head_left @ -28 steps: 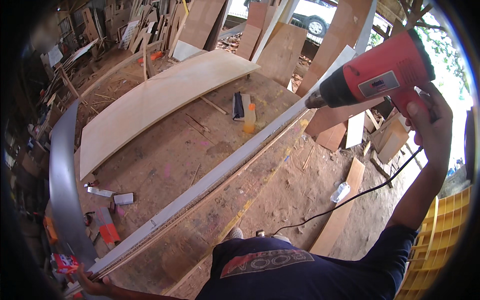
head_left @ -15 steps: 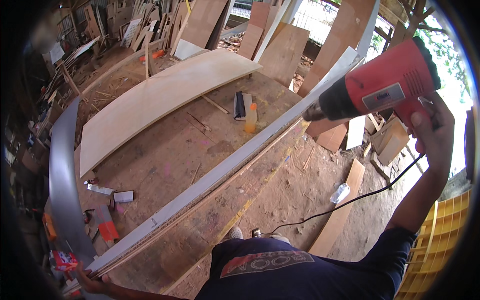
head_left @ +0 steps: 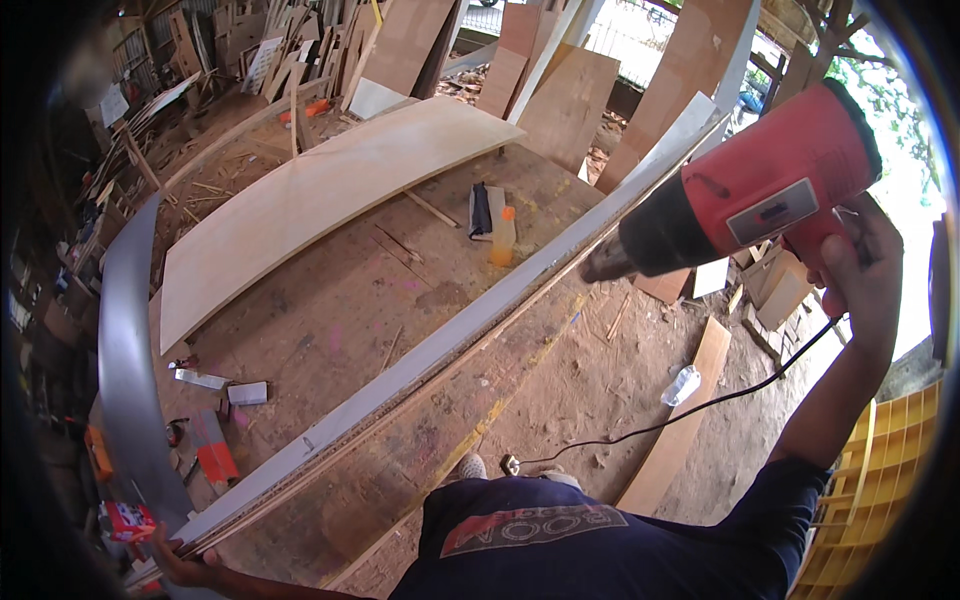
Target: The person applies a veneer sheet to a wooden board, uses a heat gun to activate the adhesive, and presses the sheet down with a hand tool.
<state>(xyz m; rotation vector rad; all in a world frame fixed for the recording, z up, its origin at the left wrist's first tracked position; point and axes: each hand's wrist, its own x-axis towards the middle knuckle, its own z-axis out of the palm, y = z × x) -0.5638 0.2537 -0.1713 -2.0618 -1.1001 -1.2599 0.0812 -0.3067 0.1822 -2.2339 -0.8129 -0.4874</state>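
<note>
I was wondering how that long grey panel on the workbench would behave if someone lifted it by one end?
The long grey panel is thin for its length, so it would probably sag and wobble. It looks awkward rather than heavy. The left hand steadies its near end while the right hand aims a red heat gun at its edge, so that spot may be hot.

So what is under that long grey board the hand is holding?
The long grey board lies on a wooden workbench. The left hand grips its near end. Whatever sits beneath its length is covered.
</note>
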